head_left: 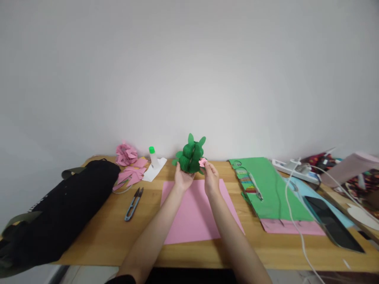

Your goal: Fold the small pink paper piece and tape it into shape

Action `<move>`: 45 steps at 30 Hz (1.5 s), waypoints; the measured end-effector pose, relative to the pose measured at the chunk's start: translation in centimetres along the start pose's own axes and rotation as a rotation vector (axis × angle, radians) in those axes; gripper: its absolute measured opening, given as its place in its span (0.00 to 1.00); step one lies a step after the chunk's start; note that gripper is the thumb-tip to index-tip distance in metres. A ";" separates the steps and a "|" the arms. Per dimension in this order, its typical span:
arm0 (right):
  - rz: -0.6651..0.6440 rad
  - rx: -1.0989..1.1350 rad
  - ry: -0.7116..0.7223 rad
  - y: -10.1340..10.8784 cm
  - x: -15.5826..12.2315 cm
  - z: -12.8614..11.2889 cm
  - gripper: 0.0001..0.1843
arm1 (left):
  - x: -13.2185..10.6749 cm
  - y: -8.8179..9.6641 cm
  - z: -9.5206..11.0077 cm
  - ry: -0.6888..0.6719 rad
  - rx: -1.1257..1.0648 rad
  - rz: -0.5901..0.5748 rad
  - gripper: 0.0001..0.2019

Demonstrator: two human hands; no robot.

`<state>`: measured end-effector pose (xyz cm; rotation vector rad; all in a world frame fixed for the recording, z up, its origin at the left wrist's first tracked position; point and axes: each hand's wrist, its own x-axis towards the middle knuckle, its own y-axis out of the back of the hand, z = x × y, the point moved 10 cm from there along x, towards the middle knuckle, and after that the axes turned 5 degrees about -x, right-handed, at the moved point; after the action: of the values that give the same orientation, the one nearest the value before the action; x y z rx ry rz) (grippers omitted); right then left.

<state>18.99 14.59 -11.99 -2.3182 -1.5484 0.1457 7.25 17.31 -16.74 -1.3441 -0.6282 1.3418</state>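
In the middle of the head view a green paper cactus, built of layered folded paper with rounded lobes on top, is held above the desk. Its lower left side rests in my left hand, whose fingers curl partly behind it. My right hand pinches a small pink paper flower at the cactus's right side; whether the flower touches the cactus I cannot tell. Beneath my hands lies a pink sheet of paper. A glue stick with a green cap stands on a white paper piece to the left.
Thread snips lie left of the pink sheet, near pink paper scraps, a crumpled pink paper ball and a black bag. On the right are green sheets, a pen, a phone, a white cable and a power strip.
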 end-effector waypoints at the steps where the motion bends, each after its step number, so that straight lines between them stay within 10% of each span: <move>1: 0.010 -0.001 -0.004 0.2 -0.1 0.2 0.16 | 0.0 0.2 -0.1 0.003 -0.002 -0.002 0.18; 13: 0.065 -0.035 0.050 2.8 0.5 0.3 0.18 | 0.5 0.5 0.0 0.032 -0.052 -0.042 0.19; 30: -0.445 -0.268 0.014 -3.5 6.9 -3.3 0.17 | 1.6 0.5 1.2 0.034 0.010 -0.066 0.24; 45: -0.506 -0.249 -0.084 -4.6 7.6 -0.7 0.17 | 2.1 1.2 2.2 -0.059 0.345 -0.026 0.19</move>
<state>18.23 22.96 -8.98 -2.0251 -2.2500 -0.0830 5.33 19.53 -18.07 -1.0180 -0.4275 1.3994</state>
